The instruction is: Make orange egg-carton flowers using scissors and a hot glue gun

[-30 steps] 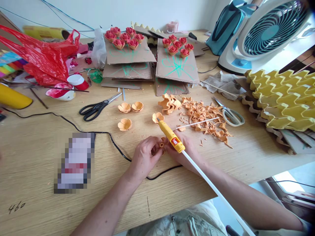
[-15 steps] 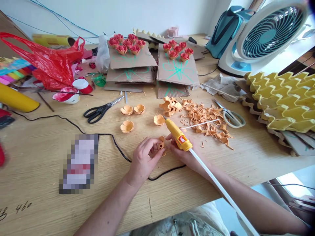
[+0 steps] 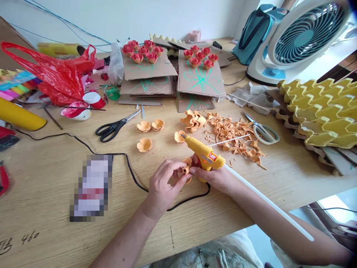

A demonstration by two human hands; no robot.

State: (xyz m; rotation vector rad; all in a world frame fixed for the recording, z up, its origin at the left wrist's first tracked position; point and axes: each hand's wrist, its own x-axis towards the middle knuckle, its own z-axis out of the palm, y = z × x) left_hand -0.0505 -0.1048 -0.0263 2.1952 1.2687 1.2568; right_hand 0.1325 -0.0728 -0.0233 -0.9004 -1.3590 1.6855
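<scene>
Between the thumb and fingers of my left hand (image 3: 164,182) is a small orange egg-carton flower (image 3: 187,167). My right hand (image 3: 216,178) is closed round a yellow glue gun (image 3: 205,150), its nozzle tilted up and to the left. A long white glue stick (image 3: 267,197) juts from the gun's back over my right forearm. My right thumb reaches the flower's right side. Just behind the nozzle sits an orange petal cup (image 3: 179,136). Farther left stand more orange cups, one of them nearer me (image 3: 144,144).
Orange scraps (image 3: 231,136) and light-handled scissors (image 3: 264,132) lie right of stacked orange cones (image 3: 193,121). Black scissors (image 3: 111,128) lie left. Red flowers (image 3: 143,51) stand on cardboard (image 3: 147,70) behind. Yellow egg trays (image 3: 320,111) and a fan (image 3: 301,44) are right. The black cord (image 3: 134,175) crosses the table.
The glue gun has turned, showing more of its side, and the glue stick has swung right. My right thumb has come to the flower, which has turned in my left fingers.
</scene>
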